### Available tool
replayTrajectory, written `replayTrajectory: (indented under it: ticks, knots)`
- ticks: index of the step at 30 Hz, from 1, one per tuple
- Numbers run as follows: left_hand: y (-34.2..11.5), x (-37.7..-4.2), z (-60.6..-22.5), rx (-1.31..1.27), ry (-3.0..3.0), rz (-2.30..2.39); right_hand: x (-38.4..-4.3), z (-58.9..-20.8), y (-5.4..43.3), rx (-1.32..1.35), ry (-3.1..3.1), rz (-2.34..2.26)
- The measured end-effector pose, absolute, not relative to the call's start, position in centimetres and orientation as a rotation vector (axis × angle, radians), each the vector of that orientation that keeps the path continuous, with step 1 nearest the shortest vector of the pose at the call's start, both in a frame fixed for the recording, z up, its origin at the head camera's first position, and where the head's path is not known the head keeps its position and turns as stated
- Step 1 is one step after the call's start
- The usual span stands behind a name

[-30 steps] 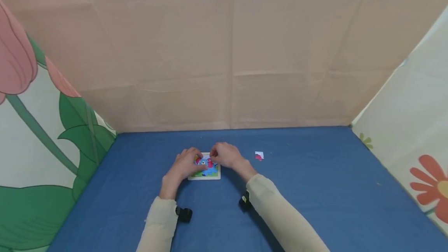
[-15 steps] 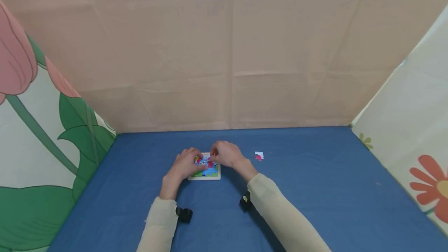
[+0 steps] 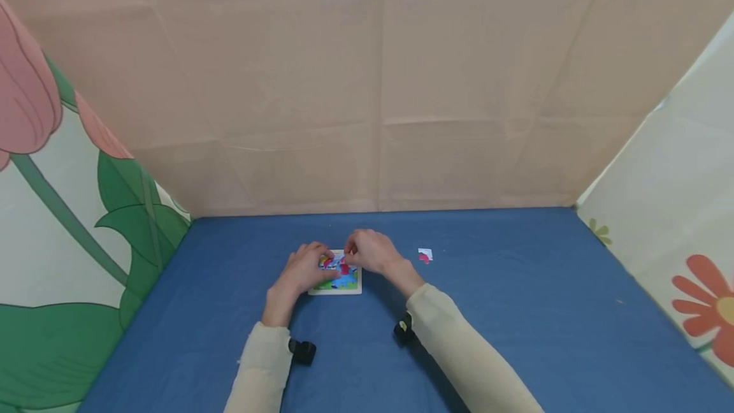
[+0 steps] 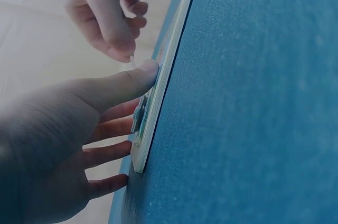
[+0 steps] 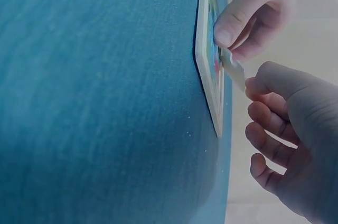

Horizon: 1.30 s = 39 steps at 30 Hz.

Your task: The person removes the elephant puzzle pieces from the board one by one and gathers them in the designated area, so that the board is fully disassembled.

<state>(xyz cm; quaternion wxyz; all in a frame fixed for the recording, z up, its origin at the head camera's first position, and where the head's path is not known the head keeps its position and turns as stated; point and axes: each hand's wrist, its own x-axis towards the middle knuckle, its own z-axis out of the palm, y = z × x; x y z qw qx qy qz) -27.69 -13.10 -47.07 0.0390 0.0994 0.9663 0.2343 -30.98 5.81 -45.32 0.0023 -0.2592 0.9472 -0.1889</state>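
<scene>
In the head view, the puzzle board (image 3: 344,292) lies on the blue worktop (image 3: 493,311), just left of centre in the lower half of the frame. My left grip (image 3: 304,269) reaches over its left side with fingers loosely extended; my right grip (image 3: 371,252) is at its upper right corner, fingertips drawn together on something too small to make out. Only here can I see the loose piece (image 3: 425,254), apart from the board towards the right.

The right wrist view shows what I hold: thumb and forefinger pinch a thin puzzle piece (image 5: 234,70) by one end, tilted, its other end close to my left thumb in the upper right of the frame. Whether it touches the board I can't tell. I'd keep the pinch light, line its edges up with its neighbours and force nothing.

The left wrist view shows, near the middle of the frame, my left thumb on the board's face, the fingers spread below it. A dark notched edge (image 4: 137,118) seems to stand proud there; steady thumb pressure should keep the neighbours down and the board from sliding.
</scene>
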Motion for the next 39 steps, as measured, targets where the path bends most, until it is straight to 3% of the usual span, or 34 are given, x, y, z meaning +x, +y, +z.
replayTrajectory:
  ticks: [39]
  knots:
    - [-13.8,-27.8,-47.4,0.36,2.97,0.749,-30.2,-45.3,6.8,-0.725,2.838,-1.047]
